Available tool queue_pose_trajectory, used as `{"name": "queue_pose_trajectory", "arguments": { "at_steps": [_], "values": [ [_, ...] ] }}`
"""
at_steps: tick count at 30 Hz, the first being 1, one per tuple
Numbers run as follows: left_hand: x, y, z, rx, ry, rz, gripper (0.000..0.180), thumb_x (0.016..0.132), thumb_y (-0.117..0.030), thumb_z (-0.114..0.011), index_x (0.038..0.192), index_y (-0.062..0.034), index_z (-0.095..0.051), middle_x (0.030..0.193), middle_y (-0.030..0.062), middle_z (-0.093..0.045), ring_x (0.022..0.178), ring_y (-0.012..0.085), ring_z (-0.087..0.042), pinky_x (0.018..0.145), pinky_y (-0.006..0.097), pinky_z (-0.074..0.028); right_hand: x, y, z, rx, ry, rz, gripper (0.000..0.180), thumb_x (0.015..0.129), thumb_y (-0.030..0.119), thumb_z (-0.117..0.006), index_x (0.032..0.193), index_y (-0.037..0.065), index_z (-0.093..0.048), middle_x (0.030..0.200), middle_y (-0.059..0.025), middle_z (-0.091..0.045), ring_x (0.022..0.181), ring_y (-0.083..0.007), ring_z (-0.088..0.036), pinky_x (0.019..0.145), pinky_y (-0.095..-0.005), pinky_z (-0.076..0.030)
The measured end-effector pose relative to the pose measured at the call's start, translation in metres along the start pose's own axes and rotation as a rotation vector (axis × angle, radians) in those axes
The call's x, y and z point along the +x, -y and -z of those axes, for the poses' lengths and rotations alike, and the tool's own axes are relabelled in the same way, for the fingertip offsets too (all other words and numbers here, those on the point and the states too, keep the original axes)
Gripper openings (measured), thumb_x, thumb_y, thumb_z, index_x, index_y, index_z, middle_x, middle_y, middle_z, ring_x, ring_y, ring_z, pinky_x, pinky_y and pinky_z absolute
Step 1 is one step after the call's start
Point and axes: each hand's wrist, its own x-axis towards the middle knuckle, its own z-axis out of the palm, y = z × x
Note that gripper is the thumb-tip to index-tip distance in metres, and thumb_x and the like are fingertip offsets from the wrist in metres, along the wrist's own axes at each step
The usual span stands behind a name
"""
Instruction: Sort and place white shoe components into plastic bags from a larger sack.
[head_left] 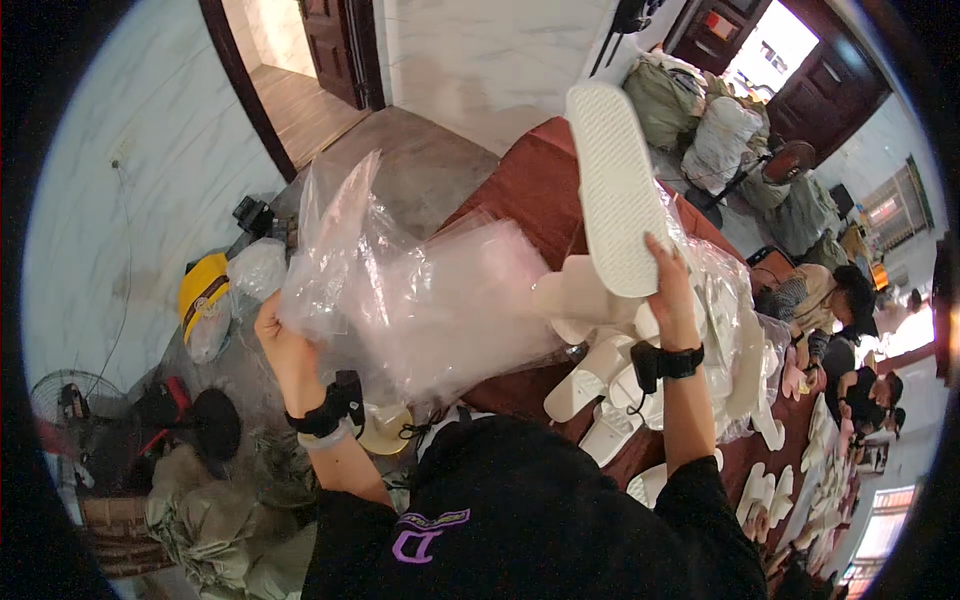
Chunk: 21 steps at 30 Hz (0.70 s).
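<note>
My right hand (pixel 670 287) grips a cream slipper (pixel 616 190) near its lower end, its textured sole turned toward me. On the other side, my left hand (pixel 284 328) is closed on the edge of a clear plastic bag (pixel 335 270), which hangs loose and crumpled. A stack of thin clear bags (pixel 470 300) lies just right of it on the red-brown table cover (pixel 530 190). More cream slippers (pixel 590 385) are heaped below my right hand. Some of that pile is covered by shiny plastic wrap (pixel 725 290).
Several stuffed sacks (pixel 670 105) stand by the far door, near a fan (pixel 790 162). At left are a yellow cap-like item (pixel 205 292), another fan (pixel 75 405) and olive sacks (pixel 215 510). Other people (pixel 870 400) sit along the table's right side, among more slippers (pixel 765 490).
</note>
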Motion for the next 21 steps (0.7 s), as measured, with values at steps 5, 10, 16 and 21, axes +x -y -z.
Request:
{"name": "queue_pose_trajectory", "arguments": {
  "at_steps": [5, 10, 16, 21],
  "values": [
    [-0.013, -0.006, -0.034, -0.298, 0.114, -0.153, 0.033, 0.083, -0.005, -0.062, 0.115, 0.0001, -0.056, 0.106, 0.0081, -0.06, 0.082, 0.0127, -0.06, 0.063, 0.026, -0.05, -0.015, 0.057, 0.007, -0.046, -0.072, 0.31, 0.036, 0.089, 0.014, -0.057, 0.118, -0.007, -0.051, 0.115, -0.0161, -0.06, 0.099, -0.0214, -0.061, 0.086, -0.0329, -0.05],
    [0.002, 0.032, -0.017, -0.448, -0.124, 0.259, 0.024, 0.089, -0.009, -0.057, 0.111, 0.0004, -0.056, 0.111, 0.0072, -0.059, 0.09, 0.0134, -0.06, 0.069, 0.027, -0.051, -0.018, 0.087, 0.02, 0.156, -0.097, 0.409, 0.036, 0.089, 0.012, -0.058, 0.119, -0.007, -0.05, 0.115, -0.0149, -0.059, 0.101, -0.0209, -0.06, 0.086, -0.0323, -0.048],
    [-0.009, 0.158, 0.0, -0.019, -0.025, 0.458, 0.019, 0.088, -0.016, -0.062, 0.095, 0.0015, -0.061, 0.088, 0.0071, -0.065, 0.071, 0.0169, -0.063, 0.06, 0.029, -0.053, -0.015, 0.097, 0.0, 0.346, -0.048, 0.391, 0.04, 0.094, 0.022, -0.051, 0.126, -0.002, -0.047, 0.121, -0.0135, -0.057, 0.109, -0.0258, -0.057, 0.093, -0.038, -0.046],
    [-0.028, 0.226, 0.019, 0.008, -0.003, 0.587, 0.018, 0.085, -0.016, -0.067, 0.087, 0.002, -0.062, 0.079, 0.0068, -0.063, 0.059, 0.0176, -0.061, 0.053, 0.031, -0.053, -0.007, 0.098, -0.048, 0.443, 0.064, 0.235, 0.04, 0.095, 0.024, -0.049, 0.125, -0.002, -0.047, 0.12, -0.0146, -0.058, 0.107, -0.0276, -0.058, 0.094, -0.0394, -0.047]
  ]
}}
